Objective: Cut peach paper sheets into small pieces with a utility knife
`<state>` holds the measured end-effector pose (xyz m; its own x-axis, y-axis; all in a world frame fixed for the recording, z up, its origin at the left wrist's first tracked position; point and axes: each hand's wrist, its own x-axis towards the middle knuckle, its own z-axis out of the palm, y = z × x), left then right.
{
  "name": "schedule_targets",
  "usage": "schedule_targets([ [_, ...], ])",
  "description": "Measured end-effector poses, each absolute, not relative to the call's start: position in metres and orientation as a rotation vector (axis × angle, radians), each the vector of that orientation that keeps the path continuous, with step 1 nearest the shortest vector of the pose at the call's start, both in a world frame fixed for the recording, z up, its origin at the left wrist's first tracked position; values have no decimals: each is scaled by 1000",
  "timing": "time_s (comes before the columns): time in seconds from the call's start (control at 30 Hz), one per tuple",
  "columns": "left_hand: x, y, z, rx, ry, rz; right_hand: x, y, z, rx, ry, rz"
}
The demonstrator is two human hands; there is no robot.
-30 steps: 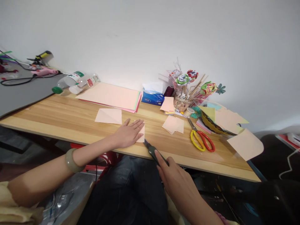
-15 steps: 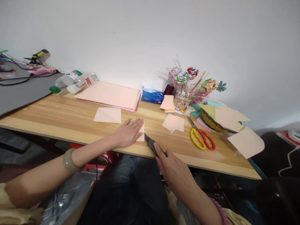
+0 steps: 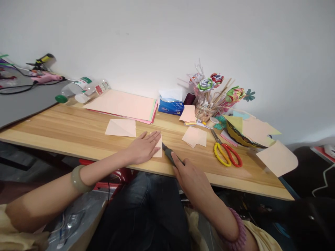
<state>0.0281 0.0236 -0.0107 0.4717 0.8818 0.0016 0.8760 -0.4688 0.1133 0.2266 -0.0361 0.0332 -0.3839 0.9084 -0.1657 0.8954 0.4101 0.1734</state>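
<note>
Paper (image 3: 159, 154) lies under flat left fingers (image 3: 154, 138) on a wooden table (image 3: 65, 125) by a wall (image 3: 146, 42), right fingers (image 3: 178, 161) gripping a cutter (image 3: 168, 153).

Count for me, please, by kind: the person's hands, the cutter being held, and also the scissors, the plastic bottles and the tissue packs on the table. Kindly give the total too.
Hands, left hand and right hand: 2
Cutter: 1
Scissors: 1
Plastic bottles, green-capped bottle and white-capped bottle: 2
Tissue pack: 1
Total: 7
</note>
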Motion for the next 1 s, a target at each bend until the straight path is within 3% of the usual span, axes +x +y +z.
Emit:
schedule_targets([
  [0.63,28,24,-12,2574,1544,140,216,-10,31,1651,2451,3],
  [1.0,23,29,-7,2505,1489,330,249,7,45,1940,2447,47],
])
